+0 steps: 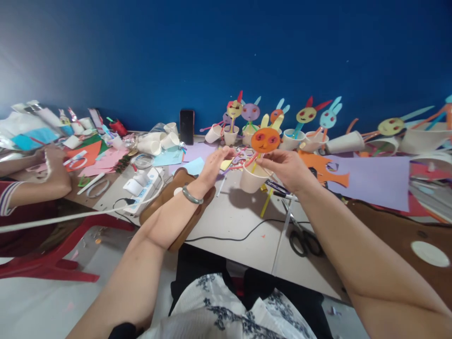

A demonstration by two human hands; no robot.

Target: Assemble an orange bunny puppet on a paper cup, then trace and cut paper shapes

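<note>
Scissors [304,231] lie at the near right of the surface [226,223]. Beyond, at the middle, the right hand [286,170] pinches an orange-faced puppet [265,141] standing in a paper cup [252,180]; the left hand [212,170], fingers loosely outstretched, is just left of it. More puppets [306,115] line the far edge.

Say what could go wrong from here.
The right hand holds the orange-faced rabbit figure by the rim of its paper cup; squeezing harder might dent the cup.

The scissors lie close beside the right forearm, which could knock them.

The black cord crosses the table toward the scissors and might snag.
</note>
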